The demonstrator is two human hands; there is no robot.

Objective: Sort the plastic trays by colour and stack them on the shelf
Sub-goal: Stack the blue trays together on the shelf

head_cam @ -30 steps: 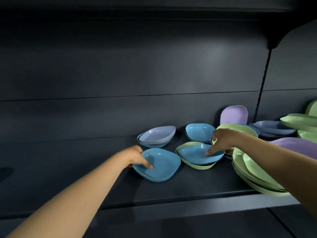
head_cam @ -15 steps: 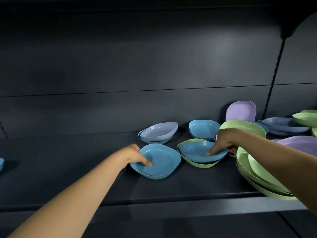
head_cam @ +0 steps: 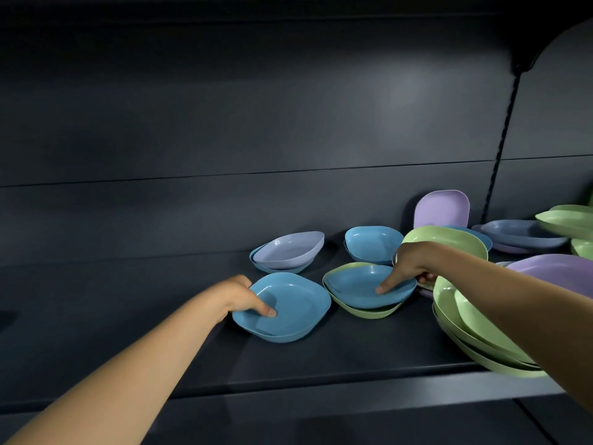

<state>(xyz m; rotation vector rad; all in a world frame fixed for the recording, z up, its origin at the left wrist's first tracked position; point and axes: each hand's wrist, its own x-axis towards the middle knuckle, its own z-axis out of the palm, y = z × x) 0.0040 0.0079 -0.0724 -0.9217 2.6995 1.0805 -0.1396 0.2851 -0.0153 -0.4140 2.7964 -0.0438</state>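
On the dark shelf my left hand grips the left rim of a blue tray, thumb inside it. My right hand pinches the right rim of a second blue tray, which is nested in a green tray. Behind them a lilac-grey tray sits in a blue one, and another blue tray stands alone. Several green trays are stacked at the right under my right forearm. A purple tray leans upright against the back wall.
More trays crowd the far right: a grey-blue one, green ones and a purple one. A dark post rises at the back right. The shelf's front lip runs below the trays.
The view has shifted slightly. Both hands have stayed on their blue trays, with the left tray lying a little closer to the front.
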